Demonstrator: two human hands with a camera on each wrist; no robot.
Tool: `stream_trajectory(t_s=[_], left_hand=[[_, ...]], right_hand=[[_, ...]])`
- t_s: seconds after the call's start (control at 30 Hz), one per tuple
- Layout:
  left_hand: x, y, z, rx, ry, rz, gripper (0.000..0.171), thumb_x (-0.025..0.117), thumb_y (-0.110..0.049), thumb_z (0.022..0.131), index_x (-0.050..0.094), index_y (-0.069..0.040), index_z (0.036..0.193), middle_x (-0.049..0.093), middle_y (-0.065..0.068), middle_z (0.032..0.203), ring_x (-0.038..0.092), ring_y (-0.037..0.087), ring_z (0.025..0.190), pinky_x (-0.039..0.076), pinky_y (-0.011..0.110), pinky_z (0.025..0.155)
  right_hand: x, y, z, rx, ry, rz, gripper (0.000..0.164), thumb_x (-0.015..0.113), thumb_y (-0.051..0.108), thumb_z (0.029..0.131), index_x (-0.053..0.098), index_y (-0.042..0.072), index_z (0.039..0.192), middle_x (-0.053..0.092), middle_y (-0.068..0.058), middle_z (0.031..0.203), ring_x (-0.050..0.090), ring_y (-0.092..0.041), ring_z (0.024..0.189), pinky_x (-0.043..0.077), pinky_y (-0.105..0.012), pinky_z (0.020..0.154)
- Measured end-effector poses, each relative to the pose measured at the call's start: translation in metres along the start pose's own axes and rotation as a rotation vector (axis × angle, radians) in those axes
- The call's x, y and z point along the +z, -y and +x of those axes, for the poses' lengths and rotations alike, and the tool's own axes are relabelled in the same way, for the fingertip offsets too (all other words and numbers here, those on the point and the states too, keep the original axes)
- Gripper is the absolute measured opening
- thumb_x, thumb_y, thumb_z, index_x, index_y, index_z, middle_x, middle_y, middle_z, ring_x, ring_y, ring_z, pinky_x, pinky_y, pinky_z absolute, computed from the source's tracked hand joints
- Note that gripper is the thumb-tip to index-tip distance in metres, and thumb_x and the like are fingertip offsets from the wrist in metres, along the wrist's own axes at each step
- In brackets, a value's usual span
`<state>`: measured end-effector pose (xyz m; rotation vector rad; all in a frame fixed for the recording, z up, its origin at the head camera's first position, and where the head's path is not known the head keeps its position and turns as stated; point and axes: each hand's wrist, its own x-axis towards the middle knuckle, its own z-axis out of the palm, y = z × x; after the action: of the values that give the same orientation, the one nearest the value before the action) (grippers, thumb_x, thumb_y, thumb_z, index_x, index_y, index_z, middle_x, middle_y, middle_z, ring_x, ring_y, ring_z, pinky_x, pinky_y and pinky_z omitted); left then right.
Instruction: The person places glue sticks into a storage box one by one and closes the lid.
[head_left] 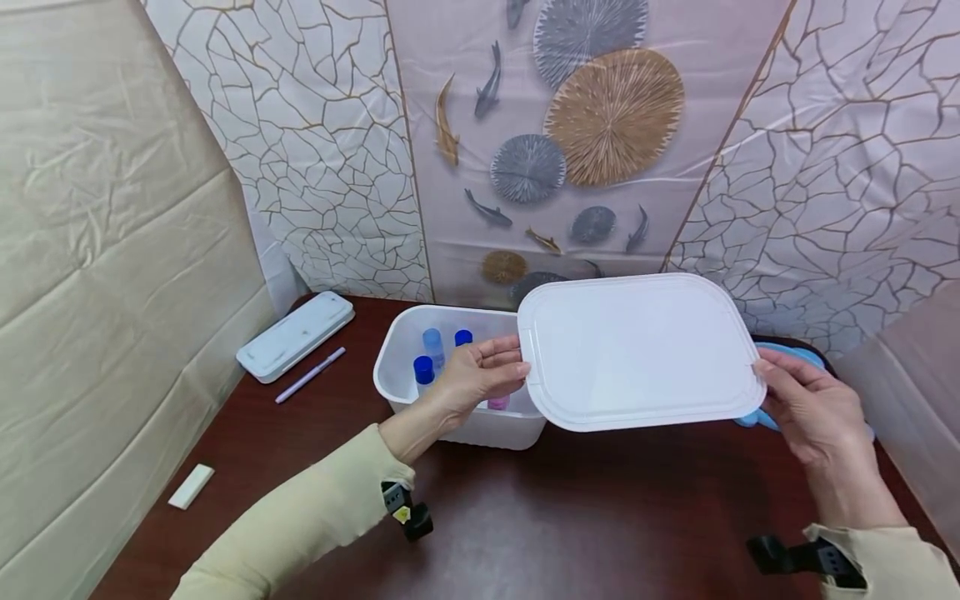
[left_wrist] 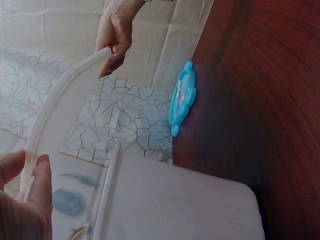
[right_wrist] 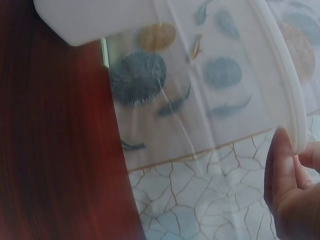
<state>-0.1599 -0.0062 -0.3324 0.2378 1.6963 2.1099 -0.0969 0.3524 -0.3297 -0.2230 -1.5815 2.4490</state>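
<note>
A white rectangular lid (head_left: 641,350) with rounded corners is held up between both hands, tilted toward the head camera. My left hand (head_left: 480,375) pinches its left edge between thumb and fingers. The right edge is gripped by my right hand (head_left: 817,408), thumb on top. Below and left of the lid stands a white plastic bin (head_left: 495,431), partly covered by the lid and left hand. Inside it are a bottle with a dark blue cap (head_left: 423,370), other blue-capped bottles (head_left: 432,346) and something pink (head_left: 498,402). In the left wrist view the lid (left_wrist: 65,100) appears edge-on above the bin (left_wrist: 185,200).
A pale blue pencil case (head_left: 296,336) lies at the table's back left, with a lilac pen (head_left: 310,375) beside it. Nearer the left edge is a white eraser-like block (head_left: 191,487). A bright blue-framed object (left_wrist: 183,97) rests at the right, partly behind the lid in the head view.
</note>
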Motion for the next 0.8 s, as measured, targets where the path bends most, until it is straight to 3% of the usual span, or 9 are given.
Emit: stream_trajectory(t_s=[0.27, 0.4, 0.53, 0.8], left_hand=[[-0.024, -0.007, -0.003, 0.032, -0.063, -0.018, 0.044, 0.057, 0.006, 0.089, 0.047, 0.008, 0.132, 0.059, 0.024, 0.122, 0.066, 0.008, 0.086, 0.054, 0.031, 0.087], [-0.041, -0.014, -0.001, 0.038, -0.096, -0.02, 0.042, 0.055, 0.005, 0.091, 0.046, 0.01, 0.131, 0.068, 0.008, 0.102, 0.065, 0.005, 0.082, 0.055, 0.028, 0.083], [-0.06, -0.023, 0.002, 0.049, -0.134, -0.023, 0.04, 0.055, 0.003, 0.091, 0.048, 0.011, 0.129, 0.068, -0.004, 0.087, 0.066, 0.005, 0.079, 0.056, 0.024, 0.078], [-0.097, -0.038, 0.008, 0.101, -0.26, 0.053, 0.032, 0.062, -0.004, 0.089, 0.059, 0.005, 0.12, 0.067, -0.004, 0.089, 0.067, 0.007, 0.082, 0.054, 0.028, 0.086]], right_hand=[[0.021, -0.004, 0.004, 0.051, 0.102, 0.0, 0.02, 0.06, -0.003, 0.088, 0.075, 0.01, 0.092, 0.072, 0.0, 0.086, 0.069, -0.01, 0.075, 0.058, -0.024, 0.063], [0.038, -0.006, 0.009, 0.06, 0.126, -0.008, 0.019, 0.06, -0.001, 0.088, 0.074, 0.011, 0.092, 0.071, 0.001, 0.087, 0.068, -0.009, 0.076, 0.058, -0.024, 0.064], [0.058, -0.008, 0.015, 0.042, 0.148, -0.019, 0.017, 0.061, -0.001, 0.088, 0.073, 0.011, 0.092, 0.071, 0.0, 0.087, 0.067, -0.01, 0.076, 0.058, -0.024, 0.064], [0.099, -0.017, 0.027, -0.007, 0.133, -0.031, 0.011, 0.067, 0.0, 0.084, 0.074, 0.009, 0.088, 0.07, 0.0, 0.082, 0.067, -0.01, 0.073, 0.057, -0.022, 0.066]])
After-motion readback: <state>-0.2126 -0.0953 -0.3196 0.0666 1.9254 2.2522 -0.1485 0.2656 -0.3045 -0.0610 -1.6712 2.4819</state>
